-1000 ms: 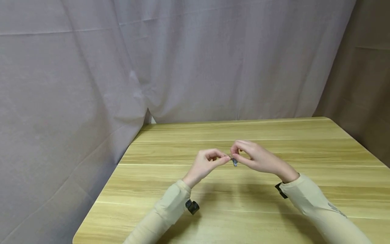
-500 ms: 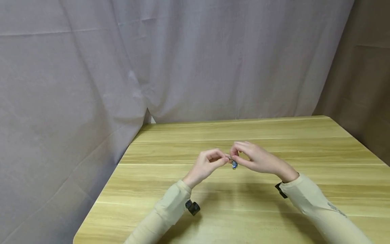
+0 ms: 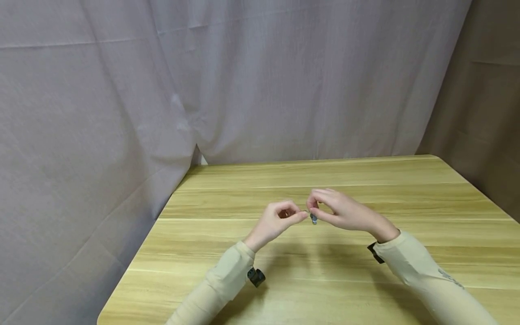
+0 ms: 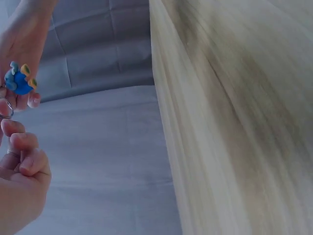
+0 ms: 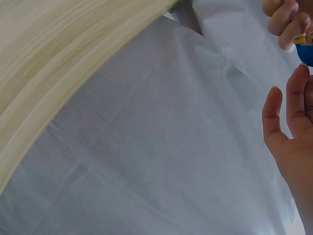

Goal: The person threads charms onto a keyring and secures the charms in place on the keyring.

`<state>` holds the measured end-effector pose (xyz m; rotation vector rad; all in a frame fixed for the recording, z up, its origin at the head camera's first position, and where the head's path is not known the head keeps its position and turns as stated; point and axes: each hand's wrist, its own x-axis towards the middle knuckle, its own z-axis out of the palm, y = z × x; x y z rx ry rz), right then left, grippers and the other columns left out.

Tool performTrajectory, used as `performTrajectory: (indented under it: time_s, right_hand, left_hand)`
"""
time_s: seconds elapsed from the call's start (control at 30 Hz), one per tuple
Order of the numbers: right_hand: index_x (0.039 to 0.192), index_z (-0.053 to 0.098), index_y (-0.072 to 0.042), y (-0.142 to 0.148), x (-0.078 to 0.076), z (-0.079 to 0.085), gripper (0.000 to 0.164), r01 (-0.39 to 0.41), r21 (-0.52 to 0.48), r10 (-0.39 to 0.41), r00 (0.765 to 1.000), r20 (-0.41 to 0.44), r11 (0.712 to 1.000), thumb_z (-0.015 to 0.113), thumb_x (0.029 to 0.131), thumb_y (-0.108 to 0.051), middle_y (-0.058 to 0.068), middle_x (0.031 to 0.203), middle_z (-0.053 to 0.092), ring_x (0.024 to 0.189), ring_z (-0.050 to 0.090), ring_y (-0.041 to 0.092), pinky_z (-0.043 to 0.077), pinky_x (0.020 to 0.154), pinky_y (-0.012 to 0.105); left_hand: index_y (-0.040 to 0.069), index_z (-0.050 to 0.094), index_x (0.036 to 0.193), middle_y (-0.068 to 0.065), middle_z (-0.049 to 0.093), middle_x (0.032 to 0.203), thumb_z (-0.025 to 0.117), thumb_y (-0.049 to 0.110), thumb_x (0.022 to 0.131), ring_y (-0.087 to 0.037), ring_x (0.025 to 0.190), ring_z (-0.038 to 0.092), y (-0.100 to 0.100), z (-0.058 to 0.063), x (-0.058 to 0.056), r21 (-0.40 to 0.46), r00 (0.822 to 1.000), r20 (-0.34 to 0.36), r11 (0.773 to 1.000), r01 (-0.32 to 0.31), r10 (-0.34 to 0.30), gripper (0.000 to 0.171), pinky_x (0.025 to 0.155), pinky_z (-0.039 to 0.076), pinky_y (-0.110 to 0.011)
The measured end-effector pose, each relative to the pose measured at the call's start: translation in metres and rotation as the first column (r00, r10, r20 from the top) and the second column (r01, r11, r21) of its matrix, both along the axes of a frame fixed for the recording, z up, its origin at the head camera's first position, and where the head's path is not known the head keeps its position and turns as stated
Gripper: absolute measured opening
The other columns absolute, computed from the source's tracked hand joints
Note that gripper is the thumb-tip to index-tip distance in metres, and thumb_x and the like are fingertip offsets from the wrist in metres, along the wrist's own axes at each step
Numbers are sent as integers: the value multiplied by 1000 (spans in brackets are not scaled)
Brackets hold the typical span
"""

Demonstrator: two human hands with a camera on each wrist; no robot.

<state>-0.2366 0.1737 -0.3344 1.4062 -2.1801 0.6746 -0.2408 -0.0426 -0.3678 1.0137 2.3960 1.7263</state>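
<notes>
Both hands meet above the wooden table around a small blue keychain figure with yellow-orange parts. My left hand pinches at the metal key ring between thumb and forefinger. On the other side, my right hand pinches the top of the keychain with thumb and forefinger, and the blue figure dangles just below those fingertips. In the right wrist view the blue figure is cut off by the frame's edge. Fingers hide most of the ring and the exact grip points.
The wood-grain table stretches out under both hands, its far edge meeting a grey cloth curtain. Cloth also hangs at the left and right sides. Each sleeve carries a small black wrist camera.
The keychain figure has turned a little, showing more blue half a second ago than now. Both hands stay nearly in place, with small finger shifts at the ring.
</notes>
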Motion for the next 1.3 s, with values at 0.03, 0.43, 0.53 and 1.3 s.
performTrajectory:
  time_s: [0.03,0.43,0.53,1.3]
  right_hand:
    - [89,55,-17,0,0,0,22,0,2,0,1000,1,1000,63,87,4,-12,84,54,78,46,-1,42,69,20]
    - [89,55,-16,4,0,2,22,2,0,-2,1000,10,1000,62,87,5,-12,85,55,79,47,0,43,70,21]
    - [90,55,-16,5,1,3,22,5,-2,-5,1000,18,1000,62,87,5,-12,86,56,80,47,0,43,71,21]
    - [90,55,-17,3,4,-2,21,27,40,-30,996,89,999,62,89,2,-14,84,54,80,46,-3,45,68,19]
  left_hand:
    - [7,70,86,2,56,73,66,22,92,-2,62,44,0,0,0,-11,1000,-8,1000,2,-2,17,57,36,-15]
    - [2,71,101,-23,69,95,61,17,96,-8,78,63,-2,1,3,28,996,25,996,87,-87,19,74,52,-19]
    - [0,70,103,-24,70,98,60,16,96,-4,78,64,-3,1,2,62,993,52,993,101,-105,20,74,53,-20]
    - [-10,65,95,-31,70,92,63,9,93,-10,64,67,2,-1,0,191,969,194,975,115,-153,20,63,60,-38]
